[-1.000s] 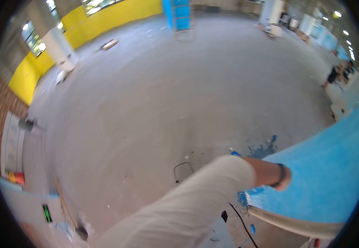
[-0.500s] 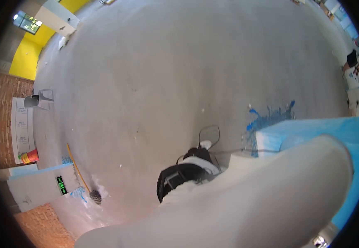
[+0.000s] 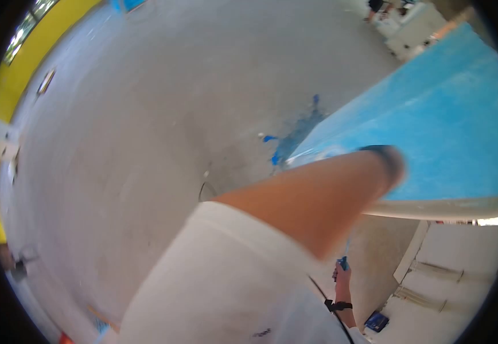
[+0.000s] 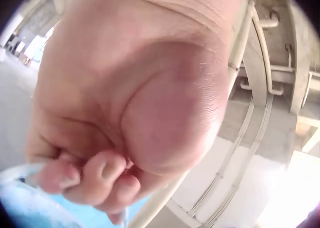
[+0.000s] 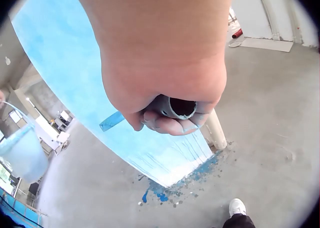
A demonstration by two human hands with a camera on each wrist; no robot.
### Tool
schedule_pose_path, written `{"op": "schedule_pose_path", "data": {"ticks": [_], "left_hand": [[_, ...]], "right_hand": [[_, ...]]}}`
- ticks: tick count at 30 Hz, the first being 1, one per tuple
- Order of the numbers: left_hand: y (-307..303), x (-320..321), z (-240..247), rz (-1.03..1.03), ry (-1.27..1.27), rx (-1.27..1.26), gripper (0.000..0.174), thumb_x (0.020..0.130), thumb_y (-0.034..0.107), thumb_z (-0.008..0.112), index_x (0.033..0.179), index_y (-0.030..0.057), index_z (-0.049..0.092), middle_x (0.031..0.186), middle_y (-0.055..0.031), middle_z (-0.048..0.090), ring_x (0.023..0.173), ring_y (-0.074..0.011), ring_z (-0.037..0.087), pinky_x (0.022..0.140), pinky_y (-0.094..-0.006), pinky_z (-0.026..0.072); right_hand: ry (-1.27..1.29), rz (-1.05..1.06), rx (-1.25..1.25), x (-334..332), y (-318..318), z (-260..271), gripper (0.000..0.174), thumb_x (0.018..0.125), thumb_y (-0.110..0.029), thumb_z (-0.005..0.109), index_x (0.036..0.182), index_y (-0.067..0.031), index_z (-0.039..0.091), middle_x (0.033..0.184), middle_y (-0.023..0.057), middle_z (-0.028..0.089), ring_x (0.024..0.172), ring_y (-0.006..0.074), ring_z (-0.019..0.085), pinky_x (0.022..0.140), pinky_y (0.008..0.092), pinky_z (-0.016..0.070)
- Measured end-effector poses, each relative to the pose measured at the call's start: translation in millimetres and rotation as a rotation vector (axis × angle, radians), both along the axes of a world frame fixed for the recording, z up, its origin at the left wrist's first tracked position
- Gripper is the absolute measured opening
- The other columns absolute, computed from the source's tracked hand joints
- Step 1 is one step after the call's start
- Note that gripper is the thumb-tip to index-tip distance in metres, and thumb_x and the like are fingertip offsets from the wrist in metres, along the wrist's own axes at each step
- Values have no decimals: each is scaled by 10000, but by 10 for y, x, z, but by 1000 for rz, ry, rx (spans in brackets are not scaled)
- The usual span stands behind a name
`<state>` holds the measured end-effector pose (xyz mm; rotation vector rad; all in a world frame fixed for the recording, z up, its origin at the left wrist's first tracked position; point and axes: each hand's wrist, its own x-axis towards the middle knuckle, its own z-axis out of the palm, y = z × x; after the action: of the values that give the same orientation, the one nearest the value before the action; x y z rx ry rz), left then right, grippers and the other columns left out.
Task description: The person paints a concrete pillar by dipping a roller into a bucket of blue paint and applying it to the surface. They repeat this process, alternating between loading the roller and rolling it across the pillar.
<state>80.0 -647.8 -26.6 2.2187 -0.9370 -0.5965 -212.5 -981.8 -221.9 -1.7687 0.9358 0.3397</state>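
My left hand (image 4: 105, 108) has its fingers curled tightly in the left wrist view, with a pale bucket rim right beneath them. In the right wrist view a translucent bluish bucket (image 5: 25, 158) hangs by its handle from that hand, cut off at the left edge. In the head view the outstretched left forearm (image 3: 295, 200) crosses the middle and hides the bucket. Lower down, my right hand (image 5: 165, 83) grips a tube-like handle (image 5: 161, 108) with a hollow end; a flat blue strip (image 5: 111, 121) shows beside it. The tool's kind is unclear.
A large blue-painted panel (image 3: 450, 132) fills the right side, with a cream pipe (image 3: 432, 207) along its edge. Blue paint splatters (image 3: 300, 135) mark the concrete floor (image 3: 146, 114). A white wall (image 3: 450, 252) stands lower right. A white shoe (image 5: 237, 207) shows on the floor.
The head view has swung, bringing more of the blue panel and the white wall into view. My left arm still reaches across; my right forearm and hand now show at lower right.
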Motion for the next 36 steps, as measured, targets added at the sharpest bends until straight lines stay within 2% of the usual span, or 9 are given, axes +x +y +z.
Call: {"op": "schedule_pose_path", "data": {"ticks": [2,5,9,11,13,19,22,32,36], "left_hand": [[37,136,208,-174,-123,-71,246,659,151,572,484,20,459,545,-176,439,493,-301,362,468,-443,214],[-84,98,-332,-55,-34,208,150,716,77,552,727,11,685,751,-211,635,654,-350,601,594,-428,475],[153,-54,-961,89,4,82,203,786,115,494,803,-17,648,815,-255,622,760,-412,607,673,-466,469],[171,-202,-1042,105,-93,16,222,820,131,481,803,-27,636,760,-223,633,660,-336,624,592,-414,477],[255,-340,-1026,394,478,-261,199,812,108,512,773,-45,633,654,-154,622,550,-226,596,484,-345,439],[363,-279,-1084,526,1004,-620,184,867,134,494,926,-7,598,625,-70,555,473,-128,499,426,-245,366],[513,-273,-1065,488,1039,-714,210,885,181,505,943,-3,588,625,-61,541,482,-123,476,456,-253,382],[675,-313,-722,464,1082,-771,251,860,171,478,961,-42,565,675,-88,521,477,-97,381,467,-237,315],[737,-302,-650,387,1025,-687,294,876,223,487,981,-35,580,685,-64,524,505,-84,386,485,-227,317]], "right_hand": [[-53,-29,-36,2,1,30,110,836,-150,624,899,-89,558,567,-45,445,423,56,422,373,210,339],[-100,9,-8,63,142,154,113,854,-135,601,938,-75,555,591,-40,445,438,58,416,378,212,325],[-211,51,39,21,291,342,122,857,-132,598,962,-88,554,595,-43,438,451,47,407,379,206,316],[-275,50,55,30,301,429,118,860,-137,596,960,-92,553,590,-46,430,447,39,395,375,202,307],[-265,214,-62,-56,406,497,207,860,-181,606,1016,-54,559,655,18,544,537,120,514,484,264,411],[-328,512,-322,232,659,1065,331,842,-248,624,1086,-37,550,886,183,637,841,312,620,752,383,473],[-332,590,-447,360,746,1184,270,849,-187,618,1059,-28,564,846,140,625,784,212,591,712,341,469],[-282,919,-527,1142,1152,1511,375,835,-279,601,1091,-7,563,910,243,628,884,393,602,741,442,467],[-234,1027,-628,1369,1538,1527,282,849,-273,574,965,-16,585,865,220,624,826,376,596,695,430,462]]}}
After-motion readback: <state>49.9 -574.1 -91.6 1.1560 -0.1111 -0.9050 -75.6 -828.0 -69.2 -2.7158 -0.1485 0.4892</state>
